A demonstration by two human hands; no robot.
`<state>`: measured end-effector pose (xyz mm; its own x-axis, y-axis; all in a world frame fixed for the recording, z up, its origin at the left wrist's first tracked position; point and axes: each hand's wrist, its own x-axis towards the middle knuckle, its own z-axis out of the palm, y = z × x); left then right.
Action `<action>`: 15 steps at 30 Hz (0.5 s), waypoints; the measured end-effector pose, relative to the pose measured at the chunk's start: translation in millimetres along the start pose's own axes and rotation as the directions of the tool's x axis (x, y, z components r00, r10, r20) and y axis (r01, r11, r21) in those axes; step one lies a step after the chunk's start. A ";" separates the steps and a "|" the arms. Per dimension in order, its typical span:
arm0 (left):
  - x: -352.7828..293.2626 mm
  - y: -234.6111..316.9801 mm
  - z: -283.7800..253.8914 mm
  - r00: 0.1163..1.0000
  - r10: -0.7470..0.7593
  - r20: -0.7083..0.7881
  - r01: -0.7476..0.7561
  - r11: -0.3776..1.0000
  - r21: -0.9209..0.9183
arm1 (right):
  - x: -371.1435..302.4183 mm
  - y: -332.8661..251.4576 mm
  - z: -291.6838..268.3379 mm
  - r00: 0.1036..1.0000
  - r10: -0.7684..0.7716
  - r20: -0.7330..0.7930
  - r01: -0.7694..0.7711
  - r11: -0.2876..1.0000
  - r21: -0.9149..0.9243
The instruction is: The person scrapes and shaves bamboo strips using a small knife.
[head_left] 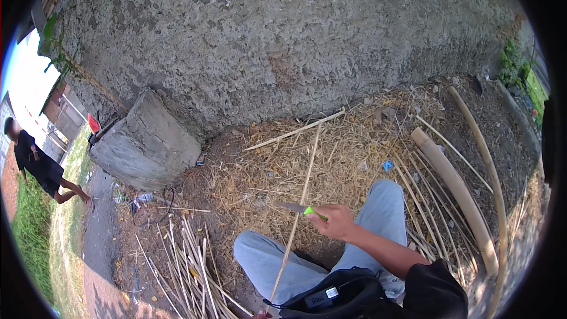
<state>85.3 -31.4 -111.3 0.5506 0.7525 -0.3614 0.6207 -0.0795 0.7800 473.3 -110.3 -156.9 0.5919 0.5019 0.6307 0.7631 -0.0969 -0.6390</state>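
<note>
My right hand (pixel 335 221) is closed round the bright green handle of a knife (pixel 292 206). Its blade points left and lies across a long, thin bamboo strip (pixel 303 192). The strip slants from the lower edge, between my knees, up to the straw in front of me. Its far end meets another pale strip (pixel 283 139) lying near the wall. Only a bit of my left hand (pixel 260 315) shows at the lower edge, gripping the near end of the slanting strip; most of that hand is cut off.
Left of me lies a pile of split strips (pixel 192 266). On the right are more strips (pixel 434 218), a thick bamboo pole (pixel 455 186) and a thinner curved pole (pixel 487 171). A rough wall (pixel 307 41) and concrete block (pixel 147 142) stand ahead. A person (pixel 38 162) walks at far left.
</note>
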 end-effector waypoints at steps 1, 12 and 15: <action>-2.0 -0.5 0.9 1.000 -0.002 0.005 0.002 1.000 -0.001 | -0.9 -2.2 -1.4 1.000 0.003 0.002 -0.003 1.000 -0.003; 9.4 -4.1 5.3 0.995 0.082 0.054 -0.087 0.992 0.089 | -20.4 -31.2 -0.4 0.983 -0.022 0.185 0.046 0.991 -0.126; -1.7 -19.6 4.8 0.999 0.007 0.038 -0.010 0.995 0.102 | 1.8 21.4 -5.3 0.993 0.106 -0.043 -0.113 0.969 -0.219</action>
<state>74.9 -34.2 -128.4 0.5753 0.7267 -0.3753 0.6686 -0.1536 0.7275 492.1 -116.1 -167.2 0.6803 0.4513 0.5775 0.7293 -0.3388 -0.5944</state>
